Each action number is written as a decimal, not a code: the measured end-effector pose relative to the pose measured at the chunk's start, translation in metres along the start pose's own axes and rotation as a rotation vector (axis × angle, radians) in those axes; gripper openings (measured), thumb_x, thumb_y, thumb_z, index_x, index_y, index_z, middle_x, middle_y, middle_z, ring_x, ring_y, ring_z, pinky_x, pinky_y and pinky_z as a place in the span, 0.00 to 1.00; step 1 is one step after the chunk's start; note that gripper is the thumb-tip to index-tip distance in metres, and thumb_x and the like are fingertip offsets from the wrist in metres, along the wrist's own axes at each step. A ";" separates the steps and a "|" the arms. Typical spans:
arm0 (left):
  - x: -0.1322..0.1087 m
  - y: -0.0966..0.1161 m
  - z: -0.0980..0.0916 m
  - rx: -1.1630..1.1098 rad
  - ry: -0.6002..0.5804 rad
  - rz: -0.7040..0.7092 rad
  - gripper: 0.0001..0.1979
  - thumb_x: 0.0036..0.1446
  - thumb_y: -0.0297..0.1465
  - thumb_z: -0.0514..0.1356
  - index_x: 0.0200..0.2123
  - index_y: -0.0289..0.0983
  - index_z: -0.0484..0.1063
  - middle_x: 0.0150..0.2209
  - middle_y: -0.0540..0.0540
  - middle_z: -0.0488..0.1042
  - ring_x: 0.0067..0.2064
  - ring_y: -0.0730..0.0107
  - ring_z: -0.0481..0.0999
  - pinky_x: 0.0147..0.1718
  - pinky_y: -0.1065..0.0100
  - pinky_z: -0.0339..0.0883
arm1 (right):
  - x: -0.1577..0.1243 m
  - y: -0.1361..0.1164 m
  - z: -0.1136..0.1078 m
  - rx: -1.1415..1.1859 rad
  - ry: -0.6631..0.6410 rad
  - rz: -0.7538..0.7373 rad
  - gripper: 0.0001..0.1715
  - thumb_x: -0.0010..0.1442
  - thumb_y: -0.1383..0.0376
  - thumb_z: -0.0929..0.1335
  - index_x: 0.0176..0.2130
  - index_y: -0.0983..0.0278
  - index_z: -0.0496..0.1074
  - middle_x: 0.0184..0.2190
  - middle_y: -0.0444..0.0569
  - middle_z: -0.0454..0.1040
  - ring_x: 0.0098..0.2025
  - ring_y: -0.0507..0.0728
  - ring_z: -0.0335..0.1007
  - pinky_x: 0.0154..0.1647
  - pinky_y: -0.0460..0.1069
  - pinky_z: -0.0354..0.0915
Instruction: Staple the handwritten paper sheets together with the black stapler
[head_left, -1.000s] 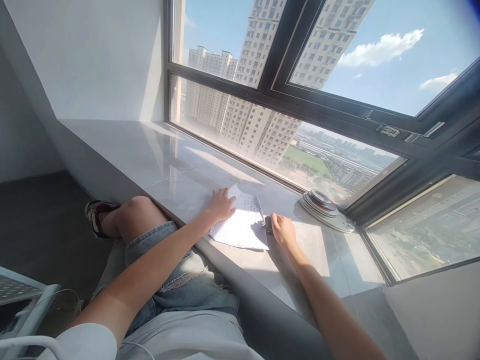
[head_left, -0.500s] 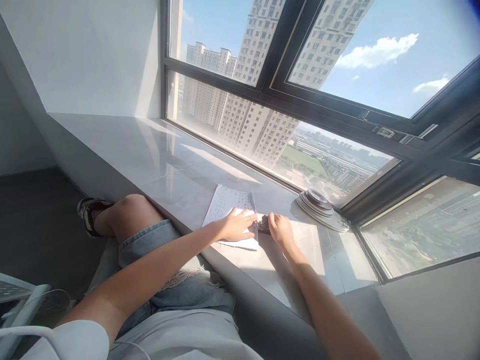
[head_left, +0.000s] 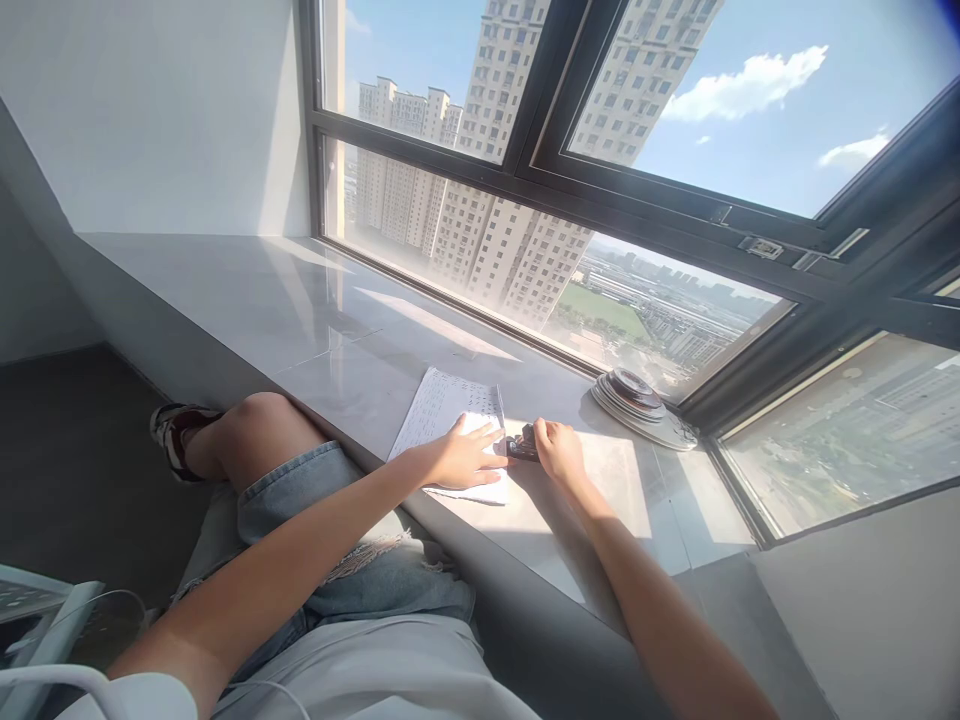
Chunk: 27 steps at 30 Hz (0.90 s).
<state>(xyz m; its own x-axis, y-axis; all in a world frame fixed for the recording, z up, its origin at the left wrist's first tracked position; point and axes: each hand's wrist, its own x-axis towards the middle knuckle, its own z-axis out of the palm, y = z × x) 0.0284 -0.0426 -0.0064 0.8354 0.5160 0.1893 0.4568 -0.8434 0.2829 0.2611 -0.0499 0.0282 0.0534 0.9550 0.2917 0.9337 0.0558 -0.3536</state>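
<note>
On the sunlit window sill lies a stack of white paper sheets [head_left: 442,405] covered in rows of dark marks. My left hand [head_left: 469,455] rests flat on its lower right part, fingers spread toward the right edge. Right at that edge sits a small black stapler [head_left: 521,447], its left end beside or touching the paper; I cannot tell whether it bites the sheets. My right hand [head_left: 559,452] is closed around the stapler's right end, and the fingers hide that part.
A stack of plates or discs [head_left: 637,400] stands by the window corner, right of my right hand. The tiled sill [head_left: 300,300] runs along the dark-framed window [head_left: 652,200]. My bent knee is against the sill's front edge. A pale metal frame and white cable are lower left.
The view has shifted slightly. The stapler shows a little more of its body at the paper's edge. Both hands keep nearly the same places.
</note>
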 end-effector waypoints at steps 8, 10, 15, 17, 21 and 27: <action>-0.007 0.017 -0.006 0.122 0.112 -0.080 0.19 0.71 0.42 0.49 0.59 0.47 0.70 0.70 0.38 0.59 0.71 0.43 0.54 0.64 0.35 0.48 | 0.001 -0.001 0.001 -0.018 0.016 -0.012 0.27 0.69 0.60 0.56 0.19 0.61 0.52 0.17 0.44 0.61 0.22 0.52 0.50 0.28 0.49 0.46; 0.000 0.019 -0.006 0.163 0.158 -0.118 0.18 0.72 0.38 0.49 0.58 0.44 0.70 0.68 0.36 0.60 0.70 0.45 0.57 0.63 0.36 0.50 | 0.001 -0.001 0.001 -0.017 0.016 -0.020 0.27 0.69 0.61 0.56 0.19 0.61 0.53 0.18 0.45 0.62 0.22 0.52 0.51 0.29 0.49 0.46; 0.014 0.019 0.001 0.138 0.169 -0.111 0.16 0.71 0.38 0.49 0.54 0.46 0.72 0.66 0.39 0.62 0.69 0.46 0.58 0.63 0.36 0.51 | 0.000 0.001 0.000 0.019 0.010 -0.033 0.26 0.69 0.59 0.55 0.20 0.61 0.52 0.17 0.45 0.61 0.22 0.52 0.49 0.28 0.49 0.46; 0.015 0.019 0.003 0.122 0.156 -0.108 0.16 0.71 0.38 0.49 0.55 0.47 0.72 0.67 0.40 0.60 0.69 0.45 0.56 0.62 0.36 0.51 | 0.000 0.003 0.002 0.020 0.015 -0.033 0.26 0.69 0.59 0.55 0.20 0.61 0.52 0.17 0.44 0.60 0.22 0.52 0.48 0.27 0.49 0.45; 0.017 0.019 -0.003 0.142 0.130 -0.088 0.15 0.71 0.35 0.50 0.55 0.49 0.73 0.67 0.42 0.60 0.66 0.46 0.60 0.60 0.41 0.55 | 0.001 0.007 0.005 0.021 0.025 -0.037 0.26 0.69 0.58 0.55 0.20 0.61 0.52 0.17 0.44 0.59 0.22 0.52 0.48 0.28 0.49 0.45; 0.021 0.021 -0.014 0.125 0.118 -0.081 0.14 0.70 0.30 0.50 0.44 0.43 0.76 0.64 0.42 0.64 0.59 0.52 0.68 0.55 0.53 0.63 | 0.001 0.007 0.005 0.038 0.021 -0.038 0.26 0.69 0.57 0.55 0.20 0.61 0.52 0.18 0.44 0.60 0.22 0.52 0.49 0.28 0.49 0.46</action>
<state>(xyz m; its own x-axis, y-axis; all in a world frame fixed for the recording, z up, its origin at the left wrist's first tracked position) 0.0515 -0.0469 0.0170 0.7558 0.5911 0.2817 0.5621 -0.8064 0.1838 0.2660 -0.0470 0.0221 0.0260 0.9457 0.3240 0.9210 0.1034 -0.3757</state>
